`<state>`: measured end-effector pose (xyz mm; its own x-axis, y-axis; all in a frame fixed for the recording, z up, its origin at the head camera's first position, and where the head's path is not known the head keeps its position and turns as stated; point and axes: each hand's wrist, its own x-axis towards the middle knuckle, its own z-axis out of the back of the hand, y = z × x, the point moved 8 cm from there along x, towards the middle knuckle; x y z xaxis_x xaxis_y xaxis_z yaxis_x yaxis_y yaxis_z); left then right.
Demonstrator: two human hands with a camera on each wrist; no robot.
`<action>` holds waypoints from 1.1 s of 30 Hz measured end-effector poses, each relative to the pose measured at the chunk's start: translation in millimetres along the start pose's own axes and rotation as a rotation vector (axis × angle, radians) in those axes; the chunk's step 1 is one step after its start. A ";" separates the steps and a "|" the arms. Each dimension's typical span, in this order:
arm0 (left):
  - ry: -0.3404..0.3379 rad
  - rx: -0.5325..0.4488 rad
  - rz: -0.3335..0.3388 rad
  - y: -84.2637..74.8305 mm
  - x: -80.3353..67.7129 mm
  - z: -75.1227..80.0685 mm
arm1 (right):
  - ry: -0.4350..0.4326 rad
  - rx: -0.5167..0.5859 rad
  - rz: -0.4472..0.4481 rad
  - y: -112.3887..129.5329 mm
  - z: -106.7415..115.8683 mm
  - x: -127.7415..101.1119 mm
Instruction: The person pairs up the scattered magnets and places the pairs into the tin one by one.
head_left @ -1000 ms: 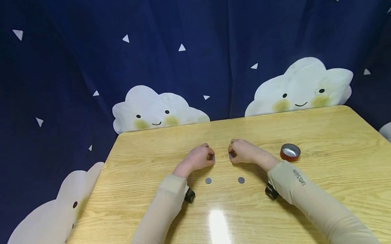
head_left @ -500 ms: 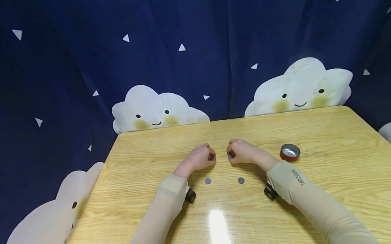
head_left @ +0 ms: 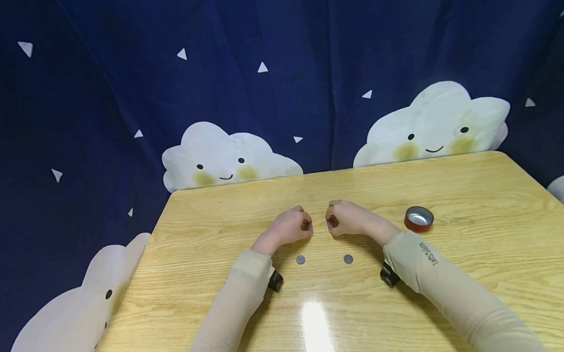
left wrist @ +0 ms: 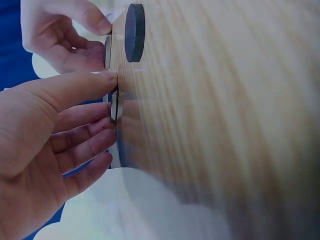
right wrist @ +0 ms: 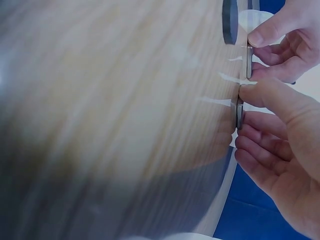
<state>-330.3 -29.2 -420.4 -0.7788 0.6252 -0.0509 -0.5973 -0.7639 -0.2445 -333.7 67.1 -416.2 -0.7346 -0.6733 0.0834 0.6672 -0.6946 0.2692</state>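
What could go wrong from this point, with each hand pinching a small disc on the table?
1. The left hand and right hand each pinch a thin disc by fingertips only; one may slip and drop onto the table.
2. The held discs face each other closely; if they are magnets, which cannot be told, they might snap together and nip a fingertip.
3. Two loose discs lie by the wrists and might be knocked.

Narrow gap between left hand [head_left: 288,227] and right hand [head_left: 348,220], each pinching a disc. Two flat discs [head_left: 300,260] [head_left: 347,259] lie just nearer. Red tin lid [head_left: 419,218] stands rightward; bare table [head_left: 483,272] beyond.
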 end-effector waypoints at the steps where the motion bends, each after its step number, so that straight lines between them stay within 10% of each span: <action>1: -0.001 0.000 -0.001 -0.3 0.3 0.1 | 0.001 -0.001 0.000 0.5 0.1 0.3; 33: -0.013 0.008 -0.031 -3.9 3.4 -0.8 | 0.001 -0.011 0.022 6.4 -1.3 2.5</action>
<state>-330.4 -24.0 -420.4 -0.7622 0.6466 -0.0305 -0.6227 -0.7453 -0.2381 -331.1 60.7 -415.6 -0.7194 -0.6889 0.0888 0.6848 -0.6820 0.2570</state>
